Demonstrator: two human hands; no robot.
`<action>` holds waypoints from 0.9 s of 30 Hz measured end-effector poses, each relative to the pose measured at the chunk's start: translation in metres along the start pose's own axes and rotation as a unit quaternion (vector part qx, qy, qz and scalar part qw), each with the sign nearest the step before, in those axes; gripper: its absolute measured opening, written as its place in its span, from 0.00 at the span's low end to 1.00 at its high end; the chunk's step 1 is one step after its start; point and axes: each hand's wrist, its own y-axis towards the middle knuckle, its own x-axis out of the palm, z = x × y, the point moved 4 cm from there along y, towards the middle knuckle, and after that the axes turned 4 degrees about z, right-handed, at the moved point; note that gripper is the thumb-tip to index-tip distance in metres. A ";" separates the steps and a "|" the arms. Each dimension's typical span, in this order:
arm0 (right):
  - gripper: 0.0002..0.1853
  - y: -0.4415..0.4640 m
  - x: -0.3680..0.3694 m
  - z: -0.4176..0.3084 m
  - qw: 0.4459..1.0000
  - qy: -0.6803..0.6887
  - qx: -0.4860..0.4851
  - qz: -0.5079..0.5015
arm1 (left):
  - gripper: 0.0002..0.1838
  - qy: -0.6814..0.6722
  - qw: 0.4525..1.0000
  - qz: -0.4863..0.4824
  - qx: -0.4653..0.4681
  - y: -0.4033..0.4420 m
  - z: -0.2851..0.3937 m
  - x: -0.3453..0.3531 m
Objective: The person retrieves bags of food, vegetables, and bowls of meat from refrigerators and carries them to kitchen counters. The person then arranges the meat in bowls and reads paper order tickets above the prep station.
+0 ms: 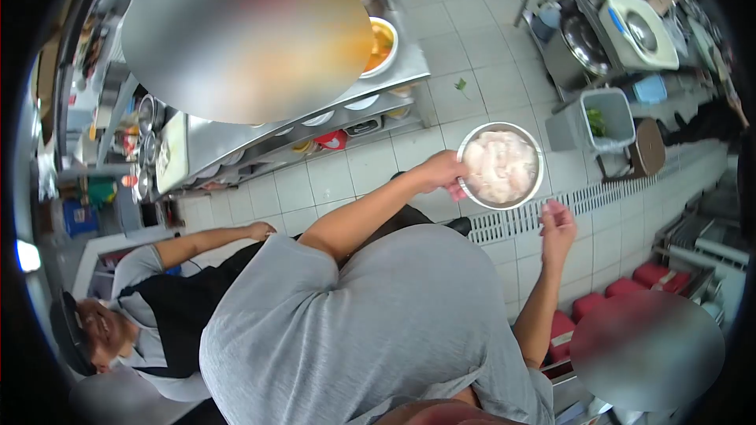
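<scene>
My left hand (443, 172) grips the near-left rim of a round metal bowl (539, 176), fingers below and thumb along the side. Pale pinkish-white pieces (499, 165) that look like raw meat or fish fill the bowl; their exact kind cannot be made out. The bowl is held in the air above the tiled floor. Just off its lower right rim is my right hand (557, 228), apart from the bowl, with loosely bent fingers and nothing seen in them.
At left, a steel counter (409, 63) carries a white bowl of orange food (381, 47) and a cutting board (174, 153). A grey bin (571, 122) stands at right near a floor drain grate (583, 203). Another person (181, 299) is at lower left. Red containers (622, 287) sit lower right.
</scene>
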 end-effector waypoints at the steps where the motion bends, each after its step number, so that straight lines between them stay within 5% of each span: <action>1: 0.13 0.001 0.024 0.006 0.999 -0.009 0.000 -0.038 | 0.14 -0.033 0.999 0.034 0.020 -0.024 0.000 -0.025; 3: 0.13 -0.005 0.081 -0.009 0.990 -0.041 0.037 -0.126 | 0.15 -0.087 0.990 0.106 0.045 -0.072 -0.002 -0.074; 8: 0.14 -0.012 0.252 -0.052 0.943 -0.122 -0.064 -0.301 | 0.20 -0.198 0.933 0.275 0.126 -0.183 -0.004 -0.191; 15: 0.18 -0.086 0.519 -0.097 0.803 -0.185 -0.276 -0.495 | 0.16 -0.233 0.823 0.456 0.248 -0.309 -0.011 -0.334; 17: 0.18 -0.114 0.574 -0.113 0.807 -0.155 -0.053 -0.567 | 0.15 -0.240 0.787 0.503 0.263 -0.343 -0.012 -0.351; 20: 0.16 -0.138 0.643 -0.098 0.848 -0.075 0.142 -0.504 | 0.14 -0.260 0.755 0.537 0.273 -0.383 -0.031 -0.369; 27: 0.06 -0.138 0.692 -0.069 0.891 -0.018 0.174 -0.420 | 0.10 -0.322 0.720 0.567 0.235 -0.409 -0.096 -0.375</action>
